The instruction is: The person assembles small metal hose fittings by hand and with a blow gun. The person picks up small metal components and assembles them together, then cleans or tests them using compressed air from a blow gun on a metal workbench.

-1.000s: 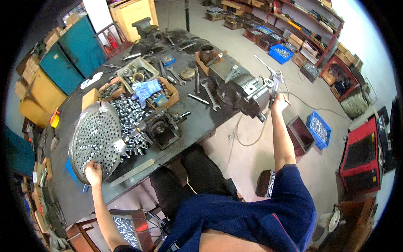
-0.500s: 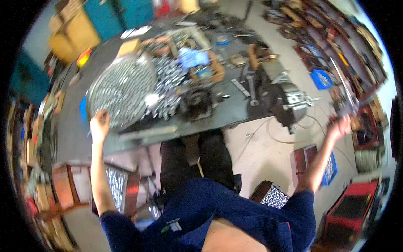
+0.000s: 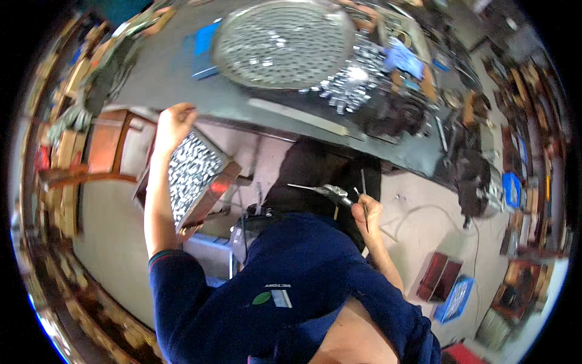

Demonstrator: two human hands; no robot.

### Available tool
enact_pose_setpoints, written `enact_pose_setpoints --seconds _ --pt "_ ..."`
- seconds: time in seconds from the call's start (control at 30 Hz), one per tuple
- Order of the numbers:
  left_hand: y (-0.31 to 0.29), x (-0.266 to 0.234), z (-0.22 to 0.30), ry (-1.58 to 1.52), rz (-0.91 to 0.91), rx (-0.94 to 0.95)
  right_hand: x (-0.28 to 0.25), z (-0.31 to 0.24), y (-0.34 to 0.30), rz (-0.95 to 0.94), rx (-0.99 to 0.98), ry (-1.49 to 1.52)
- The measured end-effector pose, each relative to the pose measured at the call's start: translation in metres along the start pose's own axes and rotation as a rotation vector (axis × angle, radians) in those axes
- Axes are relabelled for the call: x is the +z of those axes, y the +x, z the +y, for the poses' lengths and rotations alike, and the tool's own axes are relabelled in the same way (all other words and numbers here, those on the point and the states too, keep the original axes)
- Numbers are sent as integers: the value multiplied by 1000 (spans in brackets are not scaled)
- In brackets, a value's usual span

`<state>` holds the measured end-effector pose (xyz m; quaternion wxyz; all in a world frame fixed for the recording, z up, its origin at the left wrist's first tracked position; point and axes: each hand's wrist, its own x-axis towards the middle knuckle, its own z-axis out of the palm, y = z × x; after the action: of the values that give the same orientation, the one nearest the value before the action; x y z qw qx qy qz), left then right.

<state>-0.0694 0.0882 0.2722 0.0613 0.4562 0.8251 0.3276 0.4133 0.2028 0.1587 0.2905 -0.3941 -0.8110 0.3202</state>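
My left hand [image 3: 174,128] is at the table's front edge, above an open box [image 3: 225,182] full of small silver metal pieces [image 3: 191,170]. Its fingers are closed together; whatever they hold is too small to make out. Over my lap, my right hand [image 3: 367,212] is wrapped round a silver hand tool [image 3: 335,193] with a long thin rod pointing left. Part of the tool's handle is hidden by my fingers. On the table, a large round tray [image 3: 219,60] is covered with rows of small metal pieces. More loose metal pieces [image 3: 345,91] lie heaped beside it.
A flat pale bar [image 3: 297,115] lies along the front of the dark table [image 3: 151,79]. A blue box [image 3: 205,51] touches the tray's left side. Further right are a blue cloth [image 3: 403,59] and a vise [image 3: 485,197]. A thin hose [image 3: 430,208] curls on the floor.
My view has turned left. My left hand has left the tray's near rim for the space over the box. My right hand has brought the tool from far right to my lap.
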Motion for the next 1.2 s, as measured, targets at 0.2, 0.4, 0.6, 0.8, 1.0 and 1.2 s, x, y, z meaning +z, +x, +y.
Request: enact_pose_setpoints --seconds 0.2,0.4,0.6,0.8,1.0,1.2 --pt "-40 -20 -47 32 16 -117 34 25 -1 -140 28 43" --pt "-82 8 -126 75 -122 -231 37 24 -6 -175 -143 -108" --pt "-88 37 -131 304 -42 -294 27 21 13 14 -304 -276" --pt "-74 63 -130 458 135 -166 17 -1 14 -45 -242 -94" --pt "-61 49 -126 361 -100 -485 27 5 9 58 -171 -54" --pt "-65 52 -138 331 -124 -410 27 12 8 72 -154 73"
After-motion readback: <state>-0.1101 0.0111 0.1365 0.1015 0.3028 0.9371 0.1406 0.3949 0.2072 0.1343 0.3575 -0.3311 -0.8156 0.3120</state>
